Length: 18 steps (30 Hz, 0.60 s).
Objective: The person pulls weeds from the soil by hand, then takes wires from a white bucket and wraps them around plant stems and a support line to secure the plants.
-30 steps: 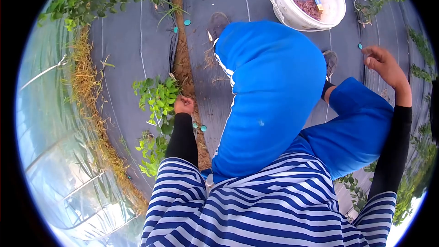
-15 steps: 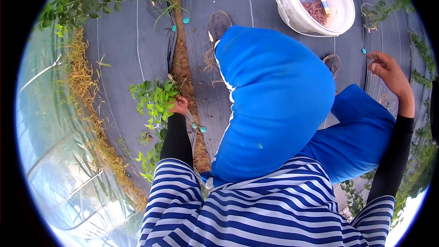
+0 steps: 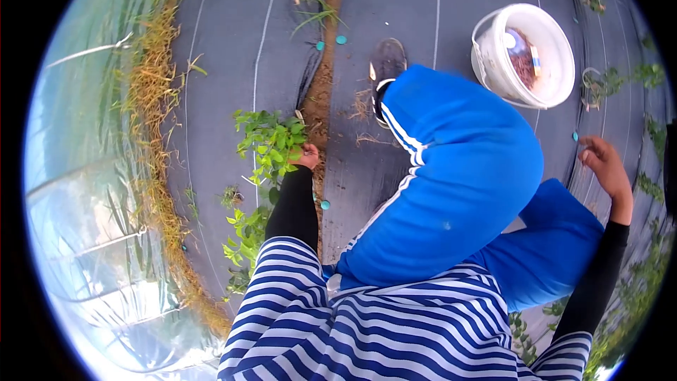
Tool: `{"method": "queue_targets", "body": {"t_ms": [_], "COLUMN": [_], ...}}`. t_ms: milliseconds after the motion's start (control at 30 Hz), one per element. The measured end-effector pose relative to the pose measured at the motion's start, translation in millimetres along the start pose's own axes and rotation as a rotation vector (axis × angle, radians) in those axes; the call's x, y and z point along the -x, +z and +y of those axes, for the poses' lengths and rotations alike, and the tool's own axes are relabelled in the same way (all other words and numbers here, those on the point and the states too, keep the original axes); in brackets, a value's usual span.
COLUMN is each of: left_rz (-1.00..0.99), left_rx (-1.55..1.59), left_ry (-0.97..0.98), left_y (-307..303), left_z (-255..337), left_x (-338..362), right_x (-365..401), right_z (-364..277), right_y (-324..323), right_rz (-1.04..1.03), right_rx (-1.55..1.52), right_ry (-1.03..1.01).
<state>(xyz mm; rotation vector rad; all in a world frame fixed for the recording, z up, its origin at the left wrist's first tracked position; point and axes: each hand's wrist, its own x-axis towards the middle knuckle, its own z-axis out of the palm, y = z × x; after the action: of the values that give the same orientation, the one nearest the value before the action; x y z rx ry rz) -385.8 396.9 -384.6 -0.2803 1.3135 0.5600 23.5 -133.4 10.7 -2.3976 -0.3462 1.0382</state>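
My left hand (image 3: 306,156) is at the edge of a leafy green plant (image 3: 270,142), beside the strip of bare soil. Its fingers are curled in; leaves partly cover them, and whatever they grip cannot be made out. Out to the right, my right hand (image 3: 606,168) hangs above the black ground sheet (image 3: 437,130), fingers loosely bent and apart, with nothing visible in them. A small teal disc (image 3: 575,136) shows just beyond its fingertips.
A white bucket (image 3: 558,63) holding reddish-brown bits, a pale round item and a small box stands ahead at right. The soil strip (image 3: 321,99) runs between ground sheets. Dry grass (image 3: 151,106) and clear plastic sheeting (image 3: 77,169) line the left. More plants (image 3: 599,85) grow at right.
The view has shifted, so the bucket and plant appear further right, and the bucket lower. My left hand remains at the plant; my right hand stays out to the side with fingers bent.
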Motion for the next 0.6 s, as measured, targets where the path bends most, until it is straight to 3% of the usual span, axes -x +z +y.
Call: {"method": "queue_targets", "body": {"t_ms": [67,100,133,200,333,500,533,600], "left_rz": [0.043,-0.059,-0.011,0.102,-0.318,-0.687,-0.686,-0.893], "left_rx": [0.029,0.001,-0.101,-0.212,-0.493,-0.677,-0.661,-0.661], "left_ry": [0.079,0.085,0.202,0.14,-0.084,-0.132,-0.111,-0.139], "left_y": [-5,-7,-15,-26,-36,4,13,35], "left_z": [-8,-18,-23,-26,-56,-70,-66,-57], "left_x": [12,38,38,48,115,227,249,287], "right_x": [-1,-2,-2,-3,-6,-17,-21,-25], "right_z": [4,5,4,3,-3,-9,-7,-16], "right_y": [0,0,0,0,0,3,4,7], "right_rz": [0.009,-0.011,-0.011,-0.021,-0.034,-0.034,-0.029,-0.029], "right_rx": [0.03,0.001,0.011,0.019,-0.009,0.021,0.007,0.001], "right_ry": [0.026,0.04,0.016,0.029,-0.026,-0.071,-0.08,-0.1]}}
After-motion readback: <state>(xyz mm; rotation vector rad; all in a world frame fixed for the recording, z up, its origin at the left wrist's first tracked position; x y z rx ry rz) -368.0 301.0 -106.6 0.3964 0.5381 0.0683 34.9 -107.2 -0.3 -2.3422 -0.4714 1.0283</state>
